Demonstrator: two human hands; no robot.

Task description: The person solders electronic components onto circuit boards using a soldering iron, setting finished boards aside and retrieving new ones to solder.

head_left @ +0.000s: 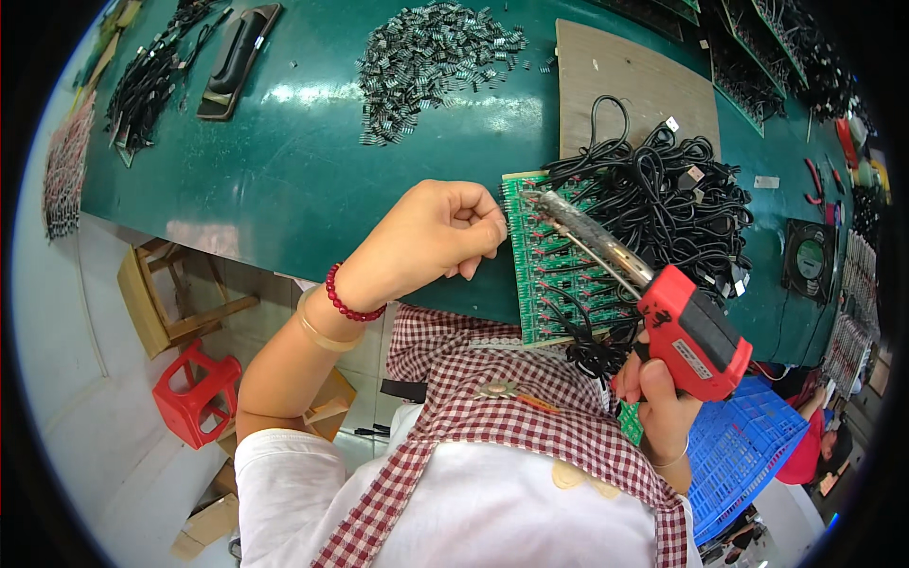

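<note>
- Nearest, at 4 o'clock: the right hand point(663, 396) wraps around the grip of a red soldering gun point(696, 333).
- Just above centre, toward 12 o'clock: the left hand point(440, 237) is curled, thumb against forefinger; whether it pinches anything, I cannot tell.
- At 3 o'clock: a green circuit board point(530, 317) at the table's point(265, 189) edge, under the gun's barrel. If hot, a slip could burn the nearby left fingers.
- At 2 o'clock: tangled black cables point(686, 222); barrel contact could melt insulation, a snag shift the board.
- Farthest, 12 o'clock: heaped small parts point(426, 71).
</note>
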